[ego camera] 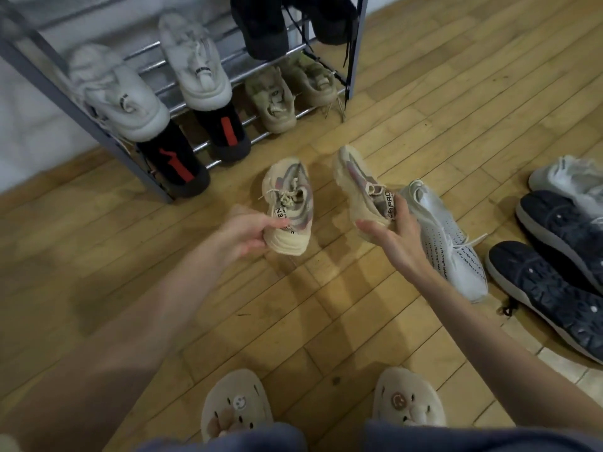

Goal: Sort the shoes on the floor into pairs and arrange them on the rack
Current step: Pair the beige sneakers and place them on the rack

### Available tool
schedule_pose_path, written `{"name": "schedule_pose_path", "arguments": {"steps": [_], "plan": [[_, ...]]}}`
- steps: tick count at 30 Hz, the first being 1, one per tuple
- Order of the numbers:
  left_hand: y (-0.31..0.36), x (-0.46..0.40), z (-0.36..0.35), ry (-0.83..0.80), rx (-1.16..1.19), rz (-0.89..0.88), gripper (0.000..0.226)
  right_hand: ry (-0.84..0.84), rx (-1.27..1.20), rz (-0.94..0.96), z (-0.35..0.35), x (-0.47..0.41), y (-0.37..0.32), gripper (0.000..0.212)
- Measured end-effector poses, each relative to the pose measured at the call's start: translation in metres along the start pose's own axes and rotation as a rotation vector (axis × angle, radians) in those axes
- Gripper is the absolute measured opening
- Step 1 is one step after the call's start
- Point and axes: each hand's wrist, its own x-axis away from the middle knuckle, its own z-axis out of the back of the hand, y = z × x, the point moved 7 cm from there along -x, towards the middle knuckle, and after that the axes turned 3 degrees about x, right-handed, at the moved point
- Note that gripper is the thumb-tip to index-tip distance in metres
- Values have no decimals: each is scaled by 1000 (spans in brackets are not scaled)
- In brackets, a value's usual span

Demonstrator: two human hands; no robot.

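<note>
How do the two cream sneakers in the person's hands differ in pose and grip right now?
The left-hand sneaker shows its laces and opening from above; the right-hand sneaker is rolled sideways, showing its side and sole edge. The left hand wraps the heel from the left; the right hand pinches the printed heel tab, fingers spread. Both share cream knit, grey-pink stripes and chunky soles: a matching pair.

Eight shoes sit on the rack (98,132): two white sneakers (117,93), two black-and-red shoes (177,164), two beige sneakers (272,102) and, at the top edge where the view cuts off, what look like two black shoes (261,24). Two cream sneakers with pink-grey stripes (288,203) are held, one in each of the two hands (241,233). On the floor (293,321) lie two white knit sneakers (447,243) and two dark navy shoes (548,298), soles up. Two beige clogs (236,402) are on the feet.
</note>
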Motion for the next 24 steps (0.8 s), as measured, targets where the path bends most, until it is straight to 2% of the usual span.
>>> {"name": "schedule_pose_path", "arguments": {"steps": [2,4,5,9,14,17,20,24], "plan": [[14,13,12,46,-7,-76,47,49,31,73,12,4,-22,93],[32,30,18,40,-23,-143,74,115,13,144,25,6,-44,92],[44,37,20,33,-25,-181,74,156,-9,180,31,6,-57,91],[97,70,25,18,83,-328,30,294,-109,317,56,-7,-116,91],[145,99,45,65,87,-493,25,388,-162,462,76,-11,-182,91],[160,117,64,108,172,-557,27,383,-122,576,77,-9,-218,88],[173,129,89,186,274,-627,42,334,-68,644,67,-12,-253,84],[188,137,127,302,440,-691,37,180,24,724,37,-18,-301,78]]}}
